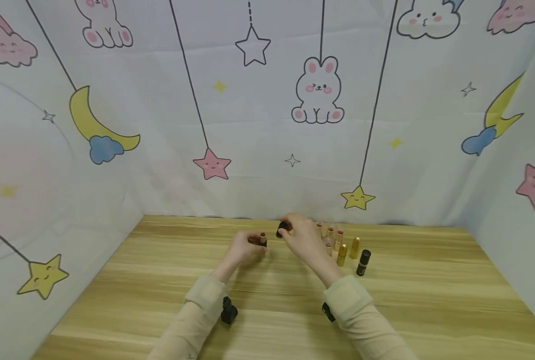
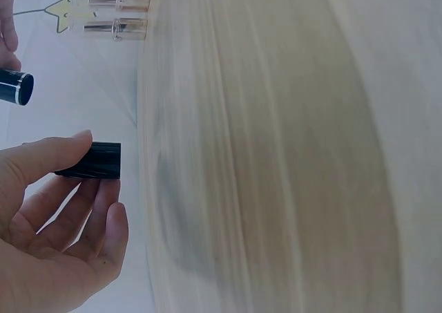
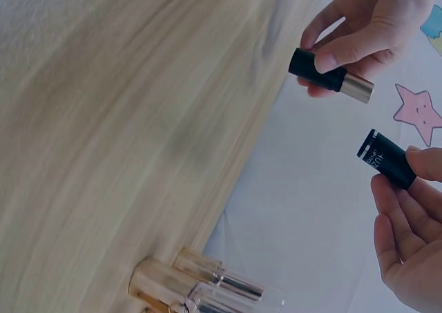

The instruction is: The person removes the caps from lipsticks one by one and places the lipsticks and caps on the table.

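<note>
Grasping the black lipstick body with my left hand, I have its metal collar pointing away from the grip. At about two o'clock from there is the black cap, apart from the body, and my right hand pinches it. I judge that these two parts are best handled along one straight line; now they are tilted to each other, so the mouth of the cap does not face the collar exactly. A light grip would be wiser than a strong one, so that the rim does not scrape the collar.

For the edges, I begin again from the left. Toward nine o'clock of my left hand, the wooden table runs a good way to its side edge. At seven o'clock, beside my left cuff, lies a small black object. At twelve, the far edge and the hanging cloth are near both hands, so larger moves are better made toward six. At three o'clock of my right hand, clear-capped lipsticks stand just beside it; toward four come gold tubes and a black tube. There, swinging sideways could knock them.
</note>
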`<state>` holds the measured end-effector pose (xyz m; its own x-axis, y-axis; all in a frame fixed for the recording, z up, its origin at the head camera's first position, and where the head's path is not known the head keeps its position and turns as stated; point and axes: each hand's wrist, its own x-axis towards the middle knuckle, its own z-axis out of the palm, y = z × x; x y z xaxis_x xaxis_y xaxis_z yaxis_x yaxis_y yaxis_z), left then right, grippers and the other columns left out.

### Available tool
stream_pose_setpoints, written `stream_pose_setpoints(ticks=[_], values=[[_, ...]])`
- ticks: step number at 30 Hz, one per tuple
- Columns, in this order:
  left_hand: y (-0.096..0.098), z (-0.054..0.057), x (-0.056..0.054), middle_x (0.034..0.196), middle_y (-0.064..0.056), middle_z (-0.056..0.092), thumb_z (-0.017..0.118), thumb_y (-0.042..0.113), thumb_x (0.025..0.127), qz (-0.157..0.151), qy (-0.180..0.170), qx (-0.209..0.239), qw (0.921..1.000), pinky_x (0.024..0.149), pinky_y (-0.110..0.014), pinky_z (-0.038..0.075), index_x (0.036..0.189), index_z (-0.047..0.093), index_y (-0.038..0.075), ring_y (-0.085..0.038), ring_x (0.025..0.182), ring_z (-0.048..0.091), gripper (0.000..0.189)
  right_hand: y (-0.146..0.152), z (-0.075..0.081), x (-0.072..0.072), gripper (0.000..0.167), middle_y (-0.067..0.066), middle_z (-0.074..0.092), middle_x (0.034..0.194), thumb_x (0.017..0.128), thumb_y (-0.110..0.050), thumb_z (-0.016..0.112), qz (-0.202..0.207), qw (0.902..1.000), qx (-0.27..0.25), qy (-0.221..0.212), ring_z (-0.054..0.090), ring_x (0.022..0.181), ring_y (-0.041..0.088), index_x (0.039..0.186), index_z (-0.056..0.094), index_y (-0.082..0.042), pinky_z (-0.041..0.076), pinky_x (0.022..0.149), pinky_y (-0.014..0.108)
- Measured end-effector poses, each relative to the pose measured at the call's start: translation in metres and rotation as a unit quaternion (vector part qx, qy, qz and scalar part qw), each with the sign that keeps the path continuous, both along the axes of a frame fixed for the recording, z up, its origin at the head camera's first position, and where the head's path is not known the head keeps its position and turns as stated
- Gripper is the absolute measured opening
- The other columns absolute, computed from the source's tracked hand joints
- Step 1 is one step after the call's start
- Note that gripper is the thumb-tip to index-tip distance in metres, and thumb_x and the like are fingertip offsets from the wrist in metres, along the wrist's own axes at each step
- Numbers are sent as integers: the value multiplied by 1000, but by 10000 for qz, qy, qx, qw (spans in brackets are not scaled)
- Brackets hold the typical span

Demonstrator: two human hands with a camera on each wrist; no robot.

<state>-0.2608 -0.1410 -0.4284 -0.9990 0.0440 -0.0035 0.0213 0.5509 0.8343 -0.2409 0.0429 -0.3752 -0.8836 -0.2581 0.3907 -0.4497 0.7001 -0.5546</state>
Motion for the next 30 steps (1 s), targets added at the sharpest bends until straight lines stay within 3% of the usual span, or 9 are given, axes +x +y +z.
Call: stream_pose_setpoints(ticks=[9, 23, 30], values=[[-17, 0, 1, 107, -13, 72, 77, 8, 78, 284, -60, -6, 9996, 90, -42, 53, 109, 71, 3, -27, 97, 67, 33, -15, -15, -8, 26, 8, 68, 102, 91, -15, 66, 244, 9990, 64, -367, 66, 88, 20, 115, 65, -6, 56, 74, 34], [-32, -5, -1, 104, -14, 72, 78, 7, 78, 371, -81, -107, 9992, 89, -42, 53, 105, 72, 1, -27, 96, 67, 29, -38, -32, -15, 23, 7, 70, 101, 91, -14, 65, 552, 9954, 51, -783, 66, 90, 19, 113, 66, -7, 55, 75, 34], [-38, -6, 0, 104, -14, 72, 77, 7, 79, 330, -90, -209, 9992, 90, -44, 52, 104, 72, 2, -28, 97, 67, 26, -46, -38, -19, 23, 8, 70, 101, 90, -12, 66, 636, 9957, 162, -660, 66, 90, 20, 113, 66, -6, 54, 76, 34]])
